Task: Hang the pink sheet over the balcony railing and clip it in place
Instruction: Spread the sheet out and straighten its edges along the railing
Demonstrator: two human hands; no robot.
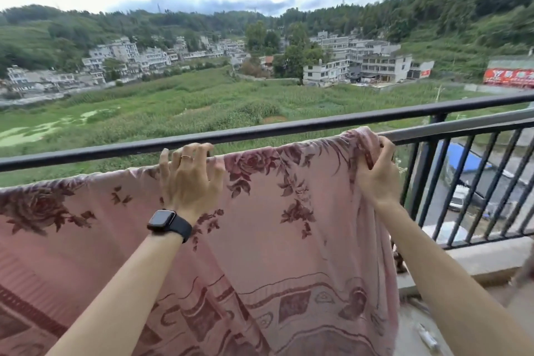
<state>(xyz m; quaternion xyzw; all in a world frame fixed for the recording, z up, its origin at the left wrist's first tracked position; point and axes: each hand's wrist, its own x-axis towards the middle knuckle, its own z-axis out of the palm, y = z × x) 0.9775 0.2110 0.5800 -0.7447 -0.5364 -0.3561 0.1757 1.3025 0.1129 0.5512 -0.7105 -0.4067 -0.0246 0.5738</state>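
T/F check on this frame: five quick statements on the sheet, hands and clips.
1. The pink sheet is draped over the railing. True.
2. The watch sits on the right wrist. False: it is on the left wrist.
3. The right hand grips the sheet's bunched right edge. True.
4. A clip already pins the sheet. False: no clip is visible.
5. The left hand hangs clear of the sheet. False: its fingers curl over the top edge.

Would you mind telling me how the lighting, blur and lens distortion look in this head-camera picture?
Head view: soft overcast daylight, no hard shadows or glare; the wide lens bows the railing; corners smear, notably the top-right hillside; the pink sheet, left hand and right hand look fairly sharp.
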